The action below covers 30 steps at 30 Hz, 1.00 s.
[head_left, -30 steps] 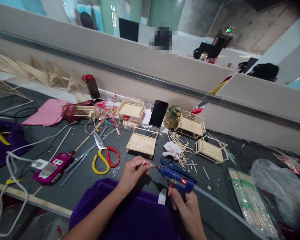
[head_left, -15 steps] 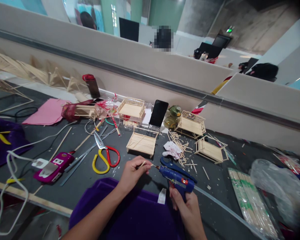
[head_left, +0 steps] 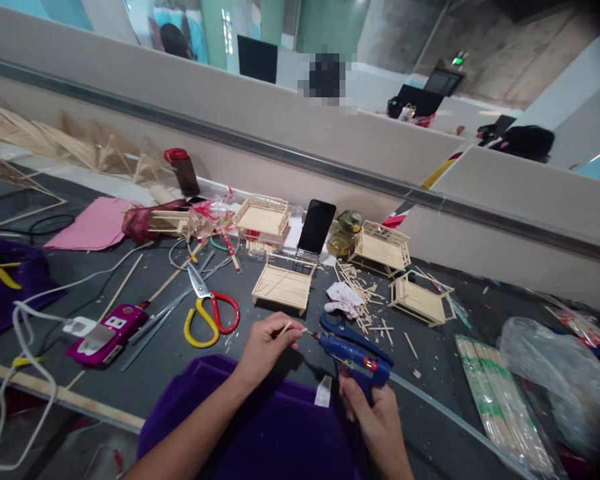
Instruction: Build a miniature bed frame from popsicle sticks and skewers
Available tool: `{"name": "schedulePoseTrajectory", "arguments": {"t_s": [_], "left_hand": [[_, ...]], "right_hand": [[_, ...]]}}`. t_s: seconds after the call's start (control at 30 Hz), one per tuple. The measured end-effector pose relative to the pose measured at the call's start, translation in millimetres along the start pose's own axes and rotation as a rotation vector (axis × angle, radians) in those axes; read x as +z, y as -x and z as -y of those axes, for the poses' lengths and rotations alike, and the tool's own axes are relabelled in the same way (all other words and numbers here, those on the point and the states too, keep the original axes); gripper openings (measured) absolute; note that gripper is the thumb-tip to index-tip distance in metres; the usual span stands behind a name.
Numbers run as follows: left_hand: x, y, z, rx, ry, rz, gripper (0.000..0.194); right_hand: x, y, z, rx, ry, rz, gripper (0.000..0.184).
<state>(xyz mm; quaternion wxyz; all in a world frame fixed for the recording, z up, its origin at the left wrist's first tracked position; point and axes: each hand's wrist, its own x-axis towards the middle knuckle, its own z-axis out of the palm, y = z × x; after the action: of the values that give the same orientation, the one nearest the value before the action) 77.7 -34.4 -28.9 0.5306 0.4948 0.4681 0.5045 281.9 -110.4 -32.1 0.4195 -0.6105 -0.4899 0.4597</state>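
Between the fingertips of my left hand [head_left: 270, 343] is a small wooden stick [head_left: 285, 328], pinched near its end. My right hand [head_left: 373, 413] grips a blue hot glue gun [head_left: 353, 357] by its handle, with a clear glue stick [head_left: 440, 403] trailing from its back. The gun's nozzle is right at the stick's tip, and I cannot tell whether they touch. Just beyond the hands stands a small bed-like model made of sticks [head_left: 283, 287]. Dark blue pliers [head_left: 336, 325] lie partly hidden behind the gun. A purple cloth [head_left: 240, 433] is beneath my forearms.
Scissors with red and yellow handles [head_left: 205, 310] lie to the left, near a magenta power strip [head_left: 111, 332]. Cut sticks [head_left: 363, 293], a crumpled tissue [head_left: 344, 299] and a propped phone [head_left: 317, 228] are farther back. Packs of sticks [head_left: 500, 393] lie at right.
Almost nothing differs. Both hands keep the stick and glue gun in nearly the same place, and the view shifts very slightly.
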Motion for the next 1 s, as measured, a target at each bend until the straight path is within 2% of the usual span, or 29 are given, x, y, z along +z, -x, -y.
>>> {"name": "schedulePoseTrajectory", "arguments": {"t_s": [0.33,0.5,0.57,0.67,0.77,0.9,1.0], "left_hand": [[2.1,0.7,2.2,-0.001,-0.002,0.002,0.015],[3.5,0.6,3.6,-0.033,-0.014,-0.065,0.015],[4.7,0.4,3.6,-0.061,-0.001,-0.098,0.014],[8.6,0.2,2.6,-0.1,0.033,-0.112,0.014],[14.2,0.4,0.3,-0.138,0.068,-0.111,0.015],[19.0,-0.2,-2.4,-0.162,0.095,-0.111,0.019],[20.1,-1.8,-1.3,-0.19,0.115,-0.126,0.022]], "right_hand": [[2.1,1.1,8.3,-0.011,-0.014,-0.039,0.04],[-11.3,-6.5,1.6,-0.019,-0.024,-0.034,0.037],[-18.6,-18.8,0.3,0.0,-0.141,-0.071,0.037],[-26.7,-47.6,1.7,0.072,-0.446,-0.155,0.036],[-30.7,-77.0,1.5,0.186,-0.616,-0.118,0.04],[-31.8,-93.5,-10.7,0.329,-0.486,-0.111,0.044],[-29.5,-90.7,-26.0,0.246,-0.319,-0.192,0.047]]}}
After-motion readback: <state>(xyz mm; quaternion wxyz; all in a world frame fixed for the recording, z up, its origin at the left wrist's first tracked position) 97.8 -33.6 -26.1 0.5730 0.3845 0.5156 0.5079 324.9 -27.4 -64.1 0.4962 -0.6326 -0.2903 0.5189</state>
